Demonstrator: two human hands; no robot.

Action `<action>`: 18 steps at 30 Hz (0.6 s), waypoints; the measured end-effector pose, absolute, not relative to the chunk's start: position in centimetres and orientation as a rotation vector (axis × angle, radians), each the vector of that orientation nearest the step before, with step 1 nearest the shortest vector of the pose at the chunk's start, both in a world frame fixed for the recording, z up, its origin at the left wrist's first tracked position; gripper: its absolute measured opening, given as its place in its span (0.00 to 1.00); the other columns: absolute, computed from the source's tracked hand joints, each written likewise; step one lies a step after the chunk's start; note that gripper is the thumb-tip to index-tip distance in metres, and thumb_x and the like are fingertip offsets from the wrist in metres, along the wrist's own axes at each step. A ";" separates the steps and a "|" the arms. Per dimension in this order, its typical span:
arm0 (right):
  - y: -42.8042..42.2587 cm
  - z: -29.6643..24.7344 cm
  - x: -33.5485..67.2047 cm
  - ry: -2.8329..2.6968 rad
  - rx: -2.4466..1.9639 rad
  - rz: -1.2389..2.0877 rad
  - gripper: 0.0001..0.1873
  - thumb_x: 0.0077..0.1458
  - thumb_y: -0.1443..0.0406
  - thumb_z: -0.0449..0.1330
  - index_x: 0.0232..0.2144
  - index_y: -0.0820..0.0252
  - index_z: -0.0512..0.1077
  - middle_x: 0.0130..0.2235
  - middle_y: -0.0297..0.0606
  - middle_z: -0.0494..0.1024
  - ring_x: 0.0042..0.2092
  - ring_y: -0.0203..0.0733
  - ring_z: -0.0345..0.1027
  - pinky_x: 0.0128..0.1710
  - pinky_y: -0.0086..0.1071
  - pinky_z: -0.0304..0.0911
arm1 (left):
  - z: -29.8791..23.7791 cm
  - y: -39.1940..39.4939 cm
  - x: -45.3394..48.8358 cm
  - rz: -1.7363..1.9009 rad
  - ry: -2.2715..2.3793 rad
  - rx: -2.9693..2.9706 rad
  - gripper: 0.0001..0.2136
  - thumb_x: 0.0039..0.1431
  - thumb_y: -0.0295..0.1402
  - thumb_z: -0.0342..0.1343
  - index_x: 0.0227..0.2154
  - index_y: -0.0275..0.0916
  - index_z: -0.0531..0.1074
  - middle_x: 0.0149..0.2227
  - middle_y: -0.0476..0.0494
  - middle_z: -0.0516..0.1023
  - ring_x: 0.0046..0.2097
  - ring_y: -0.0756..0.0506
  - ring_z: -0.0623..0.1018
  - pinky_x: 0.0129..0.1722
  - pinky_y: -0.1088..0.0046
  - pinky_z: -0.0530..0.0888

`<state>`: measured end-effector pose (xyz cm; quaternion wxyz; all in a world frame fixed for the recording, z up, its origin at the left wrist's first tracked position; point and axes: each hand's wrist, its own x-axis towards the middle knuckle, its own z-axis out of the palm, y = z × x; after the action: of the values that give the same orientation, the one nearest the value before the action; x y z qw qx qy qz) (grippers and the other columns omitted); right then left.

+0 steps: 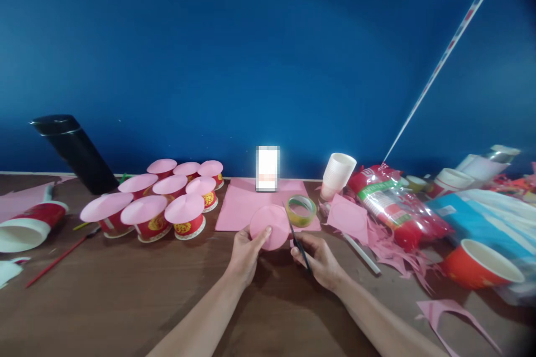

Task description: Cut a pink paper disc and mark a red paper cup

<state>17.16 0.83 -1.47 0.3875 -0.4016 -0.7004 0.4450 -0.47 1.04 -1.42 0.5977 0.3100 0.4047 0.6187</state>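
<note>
Between the thumb and fingers of my left hand [247,254] is a round disc of pink paper [270,223], held up above the table. My right hand [320,262] grips a pair of dark scissors [300,248], whose blades point up and away beside the disc's right edge. Behind the disc lies a flat stack of pink paper [237,206]. A roll of clear yellowish tape [301,211] rests on its right side, just beyond the scissors.
Several red paper cups with pink paper tops [144,217] stand at left, near a black bottle [77,150]. White stacked cups [338,173], pink scraps [385,248], a red plastic package [397,206] and an orange-red cup [481,265] are at right. A blue wall [251,67] closes off the back.
</note>
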 end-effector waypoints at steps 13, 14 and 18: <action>1.0 -2.1 17.2 -1.752 -1.031 1.136 0.18 0.52 0.56 0.58 0.39 0.64 0.70 0.25 0.32 0.63 0.26 0.33 0.56 0.23 0.25 0.54 | -1.6 1.0 -0.5 1.441 0.926 0.732 0.17 0.41 0.36 0.64 0.34 0.30 0.75 0.30 0.39 0.79 0.32 0.45 0.77 0.35 0.70 0.71; 1.0 -2.1 17.2 -1.752 -1.032 1.139 0.18 0.52 0.56 0.58 0.40 0.64 0.70 0.24 0.32 0.63 0.25 0.33 0.56 0.23 0.25 0.54 | -1.6 1.0 -0.5 1.441 0.925 0.728 0.17 0.41 0.36 0.64 0.34 0.30 0.75 0.29 0.39 0.79 0.32 0.45 0.77 0.35 0.70 0.71; 1.1 -2.1 17.2 -1.755 -1.026 1.137 0.18 0.53 0.57 0.57 0.40 0.64 0.70 0.24 0.32 0.63 0.25 0.33 0.55 0.23 0.25 0.54 | -1.6 1.1 -0.5 1.440 0.925 0.729 0.17 0.42 0.35 0.64 0.34 0.29 0.74 0.29 0.39 0.79 0.32 0.44 0.77 0.35 0.69 0.71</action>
<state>17.22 1.07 -2.13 0.3951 -0.4044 -0.6923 0.4484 -0.49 1.07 -1.62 0.5977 0.3142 0.3988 0.6205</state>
